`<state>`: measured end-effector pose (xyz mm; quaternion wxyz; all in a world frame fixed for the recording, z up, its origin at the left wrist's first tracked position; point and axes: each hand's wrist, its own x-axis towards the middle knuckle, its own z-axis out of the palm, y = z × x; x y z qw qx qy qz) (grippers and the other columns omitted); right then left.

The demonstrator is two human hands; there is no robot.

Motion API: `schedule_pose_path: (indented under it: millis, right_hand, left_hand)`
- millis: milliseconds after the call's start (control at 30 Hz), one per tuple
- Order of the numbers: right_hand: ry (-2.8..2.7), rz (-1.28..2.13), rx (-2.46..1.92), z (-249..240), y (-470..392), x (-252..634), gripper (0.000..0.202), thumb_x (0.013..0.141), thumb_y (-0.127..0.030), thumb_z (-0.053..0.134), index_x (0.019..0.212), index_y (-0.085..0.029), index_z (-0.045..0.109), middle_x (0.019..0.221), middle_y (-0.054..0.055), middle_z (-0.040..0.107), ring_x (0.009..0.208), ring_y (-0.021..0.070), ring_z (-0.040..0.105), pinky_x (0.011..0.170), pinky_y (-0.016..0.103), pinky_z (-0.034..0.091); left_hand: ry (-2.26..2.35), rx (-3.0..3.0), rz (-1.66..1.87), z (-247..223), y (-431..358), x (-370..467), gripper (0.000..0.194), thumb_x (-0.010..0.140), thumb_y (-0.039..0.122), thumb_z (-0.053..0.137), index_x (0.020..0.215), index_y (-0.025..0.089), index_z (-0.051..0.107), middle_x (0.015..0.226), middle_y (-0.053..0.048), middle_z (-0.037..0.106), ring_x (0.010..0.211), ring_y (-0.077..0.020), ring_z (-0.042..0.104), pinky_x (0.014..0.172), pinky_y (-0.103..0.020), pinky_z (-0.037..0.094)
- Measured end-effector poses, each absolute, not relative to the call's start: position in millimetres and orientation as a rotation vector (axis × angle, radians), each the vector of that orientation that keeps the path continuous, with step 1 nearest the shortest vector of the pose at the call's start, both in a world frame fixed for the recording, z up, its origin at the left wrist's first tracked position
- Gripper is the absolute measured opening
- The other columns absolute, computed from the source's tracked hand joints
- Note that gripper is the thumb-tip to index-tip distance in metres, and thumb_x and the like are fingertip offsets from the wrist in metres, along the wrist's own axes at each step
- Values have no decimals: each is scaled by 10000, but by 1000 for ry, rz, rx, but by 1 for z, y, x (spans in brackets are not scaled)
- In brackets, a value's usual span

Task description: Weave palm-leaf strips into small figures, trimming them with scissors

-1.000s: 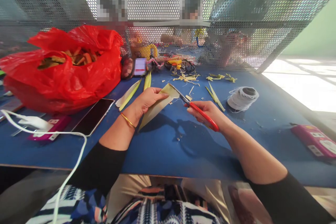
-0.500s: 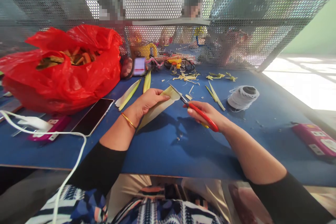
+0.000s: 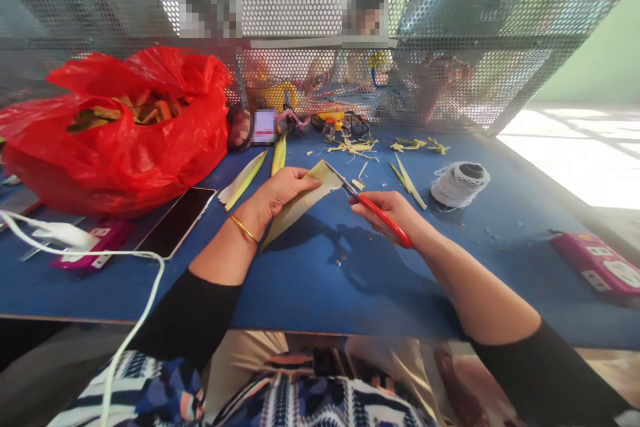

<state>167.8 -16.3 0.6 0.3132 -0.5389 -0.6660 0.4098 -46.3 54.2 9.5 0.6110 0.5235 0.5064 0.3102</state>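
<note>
A pale yellow-green husk (image 3: 295, 212) is pinched between the thumb and fingers of my left hand (image 3: 289, 192); it slants down toward me over the blue table. My right hand (image 3: 384, 211) is closed around the handles of red-handled scissors (image 3: 385, 216). Their blades lie at the upper right edge of the husk, close to my left fingertips. Beyond my hands are husk scraps (image 3: 353, 146) and two longer husk pieces, one of them a white and green leaf (image 3: 243, 180). Thin green strips (image 3: 409, 181) lie right of the scissors.
A red plastic bag (image 3: 175, 167) of husks fills the left, near a dark phone (image 3: 177, 221) and a white cable (image 3: 156, 283). A thread spool (image 3: 459, 185) and a pink power strip (image 3: 600, 263) stand right. Behind is a perforated metal screen (image 3: 300, 7), with people beyond.
The scissors and my right hand have shifted slightly left, and the handles look more closed together. My left hand and the husk have hardly moved.
</note>
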Motion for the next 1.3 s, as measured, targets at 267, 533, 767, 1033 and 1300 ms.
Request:
schedule_pose_path:
  millis: [267, 533, 767, 1033, 1300]
  right_hand:
    - [-1661, 1097, -1441, 9, -17, 168, 644, 657, -759, 591, 867, -151, 635, 556, -62, 406, 463, 83, 373, 437, 241, 291]
    - [-1817, 1106, -1349, 9, -17, 179, 587, 721, -695, 575, 949, -156, 621, 646, -43, 418, 547, 96, 393, 486, 244, 322]
    - [-1945, 911, -1478, 10, -17, 176, 526, 737, -673, 547, 889, -173, 601, 617, -54, 382, 576, 106, 335, 535, 257, 277]
    - [-1892, 965, -1522, 8, -17, 172, 488, 739, -659, 564, 871, -191, 596, 604, -58, 381, 564, 110, 338, 532, 265, 259]
    - [-1834, 972, -1516, 4, -14, 173, 462, 710, -641, 625, 825, -193, 647, 586, -52, 407, 553, 109, 341, 533, 268, 261]
  left_hand:
    - [1162, 1178, 803, 11, 52, -44, 94, 686, 212, 750, 742, 141, 727, 608, -24, 686, 455, -107, 550, 470, -219, 388]
    - [1201, 1102, 1042, 15, 55, -47, 189, 644, 249, 814, 758, 164, 689, 525, 29, 618, 424, -110, 529, 432, -218, 392]
    - [1177, 1118, 995, 11, 56, -46, 191, 646, 257, 812, 750, 164, 681, 570, 11, 652, 447, -109, 541, 448, -222, 404]
    - [1225, 1203, 945, 6, 56, -44, 235, 630, 315, 824, 745, 163, 687, 552, 21, 626, 433, -88, 498, 447, -215, 353]
    - [1208, 1190, 977, 4, 56, -43, 203, 629, 279, 818, 747, 160, 704, 590, -4, 658, 451, -100, 520, 455, -222, 350]
